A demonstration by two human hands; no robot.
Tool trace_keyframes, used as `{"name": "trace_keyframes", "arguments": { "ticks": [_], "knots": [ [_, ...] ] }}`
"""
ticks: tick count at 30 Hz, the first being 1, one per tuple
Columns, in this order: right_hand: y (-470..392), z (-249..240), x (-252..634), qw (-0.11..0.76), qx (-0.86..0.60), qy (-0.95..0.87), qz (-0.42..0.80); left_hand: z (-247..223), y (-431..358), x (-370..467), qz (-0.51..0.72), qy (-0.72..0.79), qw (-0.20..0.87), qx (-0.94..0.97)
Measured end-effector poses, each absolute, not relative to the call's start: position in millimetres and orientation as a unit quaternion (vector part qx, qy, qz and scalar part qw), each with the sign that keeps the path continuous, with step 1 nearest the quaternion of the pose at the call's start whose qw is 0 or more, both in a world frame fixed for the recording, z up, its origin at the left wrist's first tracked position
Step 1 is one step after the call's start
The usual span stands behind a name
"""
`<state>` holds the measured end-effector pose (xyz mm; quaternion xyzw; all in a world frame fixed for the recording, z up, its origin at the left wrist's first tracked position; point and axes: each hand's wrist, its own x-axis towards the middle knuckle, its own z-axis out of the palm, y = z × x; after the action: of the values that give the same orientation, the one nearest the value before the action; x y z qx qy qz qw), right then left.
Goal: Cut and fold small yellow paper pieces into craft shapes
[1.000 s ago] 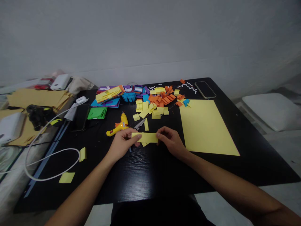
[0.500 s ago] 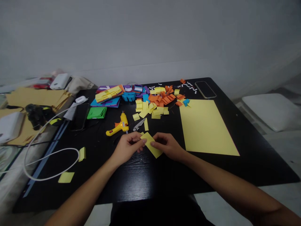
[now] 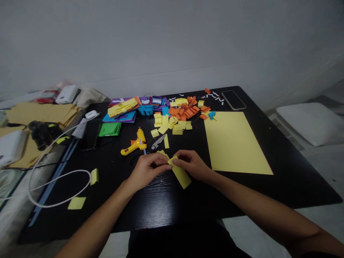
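A narrow strip of yellow paper [image 3: 181, 175] slants down between my hands, above the black table. My right hand [image 3: 195, 165] pinches its upper end between thumb and fingers. At the strip's top left edge, the thumb and fingers of my left hand [image 3: 149, 167] close on the same paper. More yellow paper [image 3: 163, 153] shows just behind my left fingertips; whether it is held or lies on the table I cannot tell. Beyond the hands lie grey-handled scissors [image 3: 158, 142], partly beside a small yellow strip [image 3: 166, 141], and a yellow glue gun [image 3: 138, 143].
A large yellow sheet [image 3: 236, 143] lies to the right, with a phone [image 3: 233, 100] behind it. Folded orange pieces [image 3: 186, 111] and yellow pieces [image 3: 165, 123] are heaped at the back. A white cable [image 3: 57, 205] loops on the left, near green folded paper [image 3: 110, 129].
The yellow paper has turned from a wider piece into a narrower strip and tilted lower right. My left thumb has shifted right along it. The view has moved slightly.
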<state>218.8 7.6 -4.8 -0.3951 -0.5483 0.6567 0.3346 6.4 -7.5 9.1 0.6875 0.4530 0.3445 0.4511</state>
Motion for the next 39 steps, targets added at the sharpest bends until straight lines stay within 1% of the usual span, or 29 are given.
{"name": "trace_keyframes", "arguments": {
  "ticks": [2, 5, 12, 30, 34, 39],
  "knots": [
    [7.9, -4.0, 219.1, 0.338, -0.398, -0.545, 0.656, 10.1, -4.9, 2.2, 0.369, 0.436, 0.396, 0.719],
    [7.3, -2.7, 218.9, 0.337, -0.402, -0.545, 0.654, 11.1, -3.4, -0.8, 0.381, 0.397, 0.349, 0.758],
    [6.0, -4.6, 217.7, 0.335, -0.402, -0.553, 0.648, 8.6, -5.3, -0.2, 0.38, 0.377, 0.306, 0.787],
    [6.2, -3.2, 217.7, 0.333, -0.403, -0.56, 0.642, 9.5, -6.1, 0.3, 0.387, 0.378, 0.306, 0.784],
    [5.6, -4.6, 217.1, 0.345, -0.402, -0.559, 0.638, 13.5, -7.0, 2.7, 0.359, 0.408, 0.332, 0.771],
    [4.3, -7.0, 216.9, 0.339, -0.409, -0.571, 0.625, 13.7, -10.1, 7.2, 0.312, 0.439, 0.324, 0.778]
  ]
}}
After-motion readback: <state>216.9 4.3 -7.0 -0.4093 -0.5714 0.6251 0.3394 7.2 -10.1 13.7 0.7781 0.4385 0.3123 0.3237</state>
